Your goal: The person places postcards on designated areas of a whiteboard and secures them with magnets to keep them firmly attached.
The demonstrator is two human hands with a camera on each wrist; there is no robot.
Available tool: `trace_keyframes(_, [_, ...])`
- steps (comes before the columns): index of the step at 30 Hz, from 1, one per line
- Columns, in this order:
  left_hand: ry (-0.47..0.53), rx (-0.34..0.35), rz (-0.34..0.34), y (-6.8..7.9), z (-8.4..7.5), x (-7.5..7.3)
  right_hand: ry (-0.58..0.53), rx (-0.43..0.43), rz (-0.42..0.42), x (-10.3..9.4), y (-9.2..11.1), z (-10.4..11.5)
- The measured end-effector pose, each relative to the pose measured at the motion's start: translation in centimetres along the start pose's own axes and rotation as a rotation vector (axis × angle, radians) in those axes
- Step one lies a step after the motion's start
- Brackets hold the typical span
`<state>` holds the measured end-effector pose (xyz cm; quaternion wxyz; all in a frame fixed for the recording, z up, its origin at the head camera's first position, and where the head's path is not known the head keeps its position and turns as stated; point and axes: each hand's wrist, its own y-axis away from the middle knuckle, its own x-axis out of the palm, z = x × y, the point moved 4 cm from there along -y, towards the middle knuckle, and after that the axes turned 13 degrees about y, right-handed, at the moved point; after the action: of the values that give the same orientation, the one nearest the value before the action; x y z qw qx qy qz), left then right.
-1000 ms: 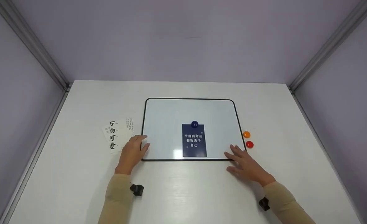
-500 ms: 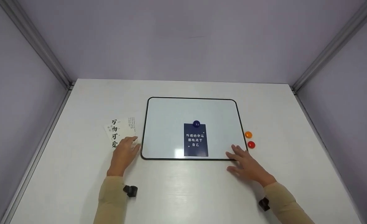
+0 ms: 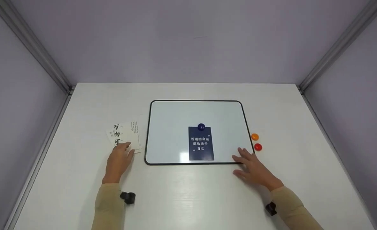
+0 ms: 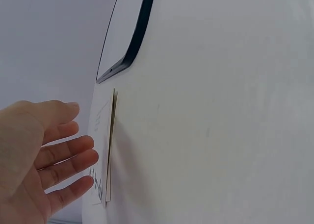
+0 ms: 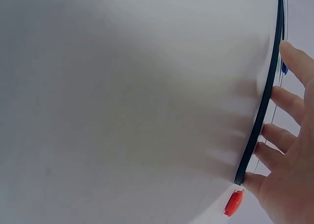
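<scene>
While the right hand (image 3: pixel 252 168) spreads, empty, at the whiteboard's (image 3: pixel 172 126) four-o'clock corner, a relaxed, empty left hand (image 3: pixel 118 160) reaches over white cards (image 3: pixel 129 133) at nine o'clock, probably best pinched by their near edge.

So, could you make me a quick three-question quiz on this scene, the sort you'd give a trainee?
1. Fill in: in the head view, the orange button and red button lie to the ____ of the whiteboard.
2. Which round button sits at the top edge of the dark card? A) orange B) blue C) red
3. True or false: the left hand is gripping the dark card.

Key:
1. right
2. B, the blue button
3. False; that hand is by the pale cards, and the dark card lies on the whiteboard.
</scene>
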<state>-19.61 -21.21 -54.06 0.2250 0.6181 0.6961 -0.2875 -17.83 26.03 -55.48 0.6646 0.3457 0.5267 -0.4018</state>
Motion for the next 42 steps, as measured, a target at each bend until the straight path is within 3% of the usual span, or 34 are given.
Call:
trace_keyframes(9, [0.001,-0.069,-0.042,0.1,1.1,-0.9,-0.005,0.014,0.006,0.0,0.1,0.2])
trace_keyframes(18, [-0.022,-0.061,-0.104,-0.1,3.1,-0.8,-0.008,-0.003,-0.021,0.0,0.1,0.2])
trace_keyframes(25, [0.079,-0.15,-0.091,0.1,2.6,-1.4,-0.037,-0.005,-0.026,0.1,0.1,0.1])
trace_keyframes(33, [0.142,-0.229,-0.187,-0.5,3.3,-1.6,-0.032,0.003,-0.013,0.3,0.1,0.3])
trace_keyframes(42, [0.19,-0.354,-0.235,-1.4,3.6,-1.3,-0.025,0.017,-0.025,0.2,0.2,0.2])
